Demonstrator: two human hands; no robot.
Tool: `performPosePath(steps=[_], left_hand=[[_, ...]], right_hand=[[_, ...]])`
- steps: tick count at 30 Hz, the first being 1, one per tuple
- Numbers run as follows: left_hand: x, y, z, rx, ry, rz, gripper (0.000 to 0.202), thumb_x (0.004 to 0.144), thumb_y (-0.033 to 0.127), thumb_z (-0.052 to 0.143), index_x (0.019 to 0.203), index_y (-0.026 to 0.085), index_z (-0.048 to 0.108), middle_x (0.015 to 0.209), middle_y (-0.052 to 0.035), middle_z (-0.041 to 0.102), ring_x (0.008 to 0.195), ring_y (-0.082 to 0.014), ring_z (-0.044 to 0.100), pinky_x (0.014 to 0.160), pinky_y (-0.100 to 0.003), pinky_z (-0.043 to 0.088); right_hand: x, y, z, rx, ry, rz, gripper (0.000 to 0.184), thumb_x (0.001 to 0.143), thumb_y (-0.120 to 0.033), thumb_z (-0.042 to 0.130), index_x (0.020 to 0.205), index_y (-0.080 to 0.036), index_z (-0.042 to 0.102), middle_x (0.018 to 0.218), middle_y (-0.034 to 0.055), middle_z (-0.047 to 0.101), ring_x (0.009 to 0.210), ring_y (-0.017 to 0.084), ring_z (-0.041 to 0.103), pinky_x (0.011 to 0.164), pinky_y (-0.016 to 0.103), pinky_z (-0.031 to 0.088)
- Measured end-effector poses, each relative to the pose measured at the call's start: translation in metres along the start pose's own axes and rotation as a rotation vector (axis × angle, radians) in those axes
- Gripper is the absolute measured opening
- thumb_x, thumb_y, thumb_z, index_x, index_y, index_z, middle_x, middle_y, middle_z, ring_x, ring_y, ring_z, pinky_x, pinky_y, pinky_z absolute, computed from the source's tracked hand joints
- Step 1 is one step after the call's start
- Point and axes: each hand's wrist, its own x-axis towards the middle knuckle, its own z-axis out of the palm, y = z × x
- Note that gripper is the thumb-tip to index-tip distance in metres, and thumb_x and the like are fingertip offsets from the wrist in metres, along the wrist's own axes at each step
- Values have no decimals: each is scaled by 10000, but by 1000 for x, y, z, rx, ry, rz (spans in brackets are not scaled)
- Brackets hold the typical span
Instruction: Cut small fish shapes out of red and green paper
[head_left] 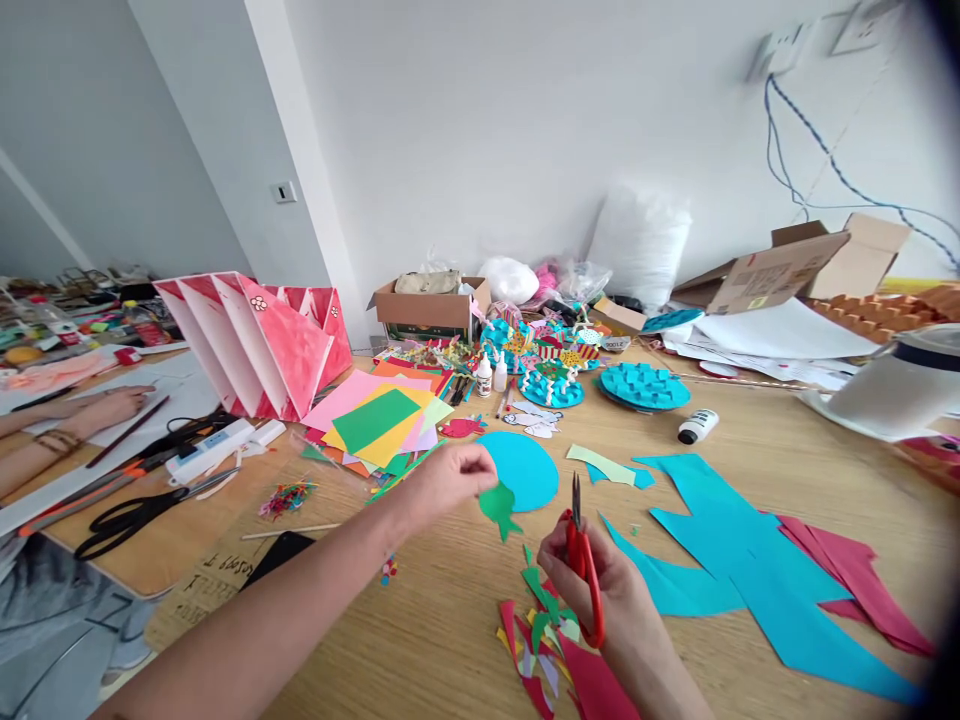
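Observation:
Between the fingertips of my left hand (465,472) hangs a green paper fish cutout (499,508), its tail pointing down. Just behind it a blue paper circle (525,470) lies on the table. My right hand (600,575) is wrapped round red-handled scissors (579,545), blades together and pointing up. Below the hands is a pile of green, red and yellow paper scraps (544,610). Large blue paper offcuts (750,550) spread to the right, over red paper (862,580). A red paper fish (461,428) lies beyond my left hand.
Stacked coloured paper (377,425), black scissors (135,515) and a pink folded paper structure (274,345) lie left. Glue bottles (484,375), blue decorated discs (643,386) and a cardboard box (424,305) stand behind. Another person's hand (120,405) rests at far left.

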Motion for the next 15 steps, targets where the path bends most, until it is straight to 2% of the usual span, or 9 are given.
performPosePath(steps=[2, 6, 8, 9, 11, 15], left_hand=[[22, -9, -14, 12, 74, -25, 44, 732, 187, 510, 750, 158, 538, 613, 51, 502, 577, -78, 491, 545, -172, 374], [69, -35, -30, 114, 170, -115, 171, 788, 118, 456, 933, 185, 518, 598, 58, 490, 561, -85, 516, 520, -179, 410], [89, -48, -32, 188, 171, -164, 150, 838, 175, 460, 962, 159, 542, 730, 7, 571, 644, -110, 559, 585, -235, 467], [97, -54, -32, 226, 166, -183, 188, 851, 234, 478, 1003, 145, 545, 859, -30, 595, 728, -134, 579, 642, -284, 493], [110, -62, -31, 309, 161, -210, 287, 851, 303, 496, 1088, 143, 526, 1062, -77, 566, 881, -179, 575, 743, -370, 499], [125, -70, -30, 486, 164, -208, 308, 850, 307, 496, 1119, 158, 515, 1131, -85, 540, 951, -199, 556, 795, -402, 483]], right_hand=[[-2, 3, 1, -94, 50, -46, 194, 716, -350, 575, 650, -229, 439, 527, -47, 478, 452, 125, 444, 441, 238, 374], [-4, 6, 1, -278, 121, -113, 213, 748, -378, 542, 639, -237, 424, 519, -38, 478, 453, 132, 436, 432, 232, 355], [-3, 9, 1, -321, 147, -133, 231, 748, -397, 544, 631, -237, 425, 522, -34, 477, 464, 134, 423, 436, 229, 352], [-2, 10, 0, -340, 158, -142, 235, 749, -399, 544, 627, -236, 426, 521, -36, 472, 464, 132, 412, 434, 227, 347], [0, 14, -1, -370, 183, -155, 228, 757, -388, 533, 627, -234, 425, 512, -41, 457, 453, 128, 395, 427, 223, 337], [2, 18, -3, -398, 225, -160, 205, 772, -375, 498, 640, -234, 429, 513, -42, 452, 447, 127, 402, 422, 222, 335]])
